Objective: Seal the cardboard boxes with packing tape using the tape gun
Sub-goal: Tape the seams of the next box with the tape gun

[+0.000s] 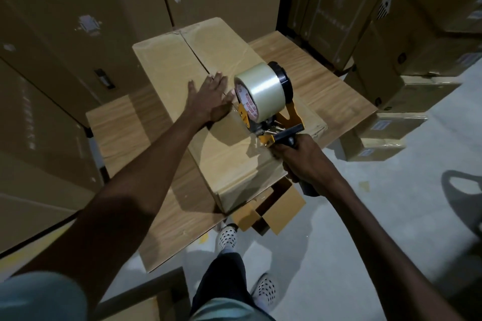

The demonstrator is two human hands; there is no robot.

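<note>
Stacked cartons (78,21) behind, left hand (208,99) flat on box (167,65), right hand (300,161) gripping tape gun (260,101), perhaps taping.

— What's hidden?
— The tape gun (271,122) handle, inside the right hand (300,161); the roll covers the left hand's (208,99) thumb.
— Cut off?
— The stacked cartons (78,21) at the edges; their labels blur.
</note>
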